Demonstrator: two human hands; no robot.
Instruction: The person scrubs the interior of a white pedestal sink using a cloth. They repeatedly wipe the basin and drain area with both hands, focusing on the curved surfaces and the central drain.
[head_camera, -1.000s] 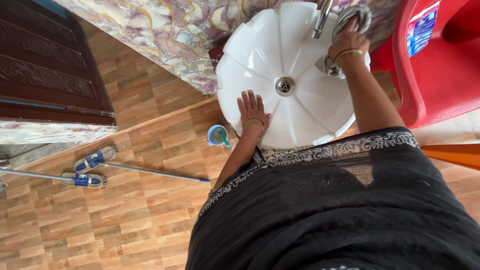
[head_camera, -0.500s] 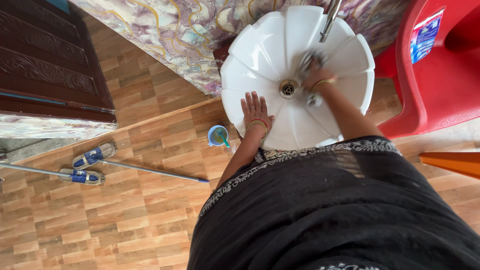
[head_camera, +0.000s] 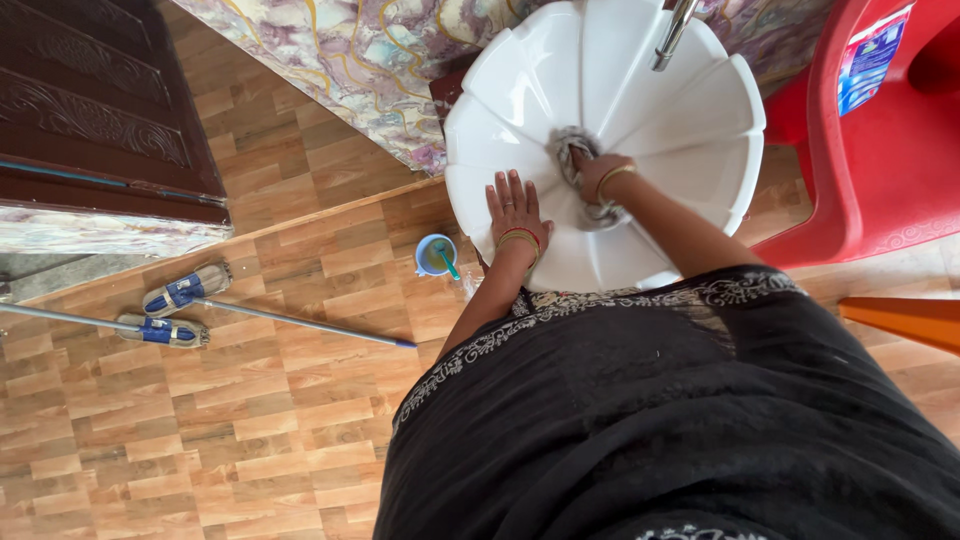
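Crumpled grey cleaning cloth bunched at the bottom of the white fluted ceramic basin, right over the drain, which lies hidden beneath. Right hand pressed down on that cloth, fingers curled around the wad and clamped on it (a gold bangle at the wrist). Left hand laid flat on the near-left part of the basin, fingers spread, holding nothing, seemingly bracing.

Judged from the surface alone: basin walls bright and free of visible marks, no foam or standing water to be seen, so wiping looks well along, with the bottom around the drain in hand now. Rim, far wall and the chrome tap at the back of the basin not being touched; whether already wiped cannot be told.

Left of the basin, on the wood-pattern tiled floor, a small blue cup with a green stick inside. Further left, a long-handled mop with blue-and-grey heads lying flat. Right of the basin, a red plastic chair.
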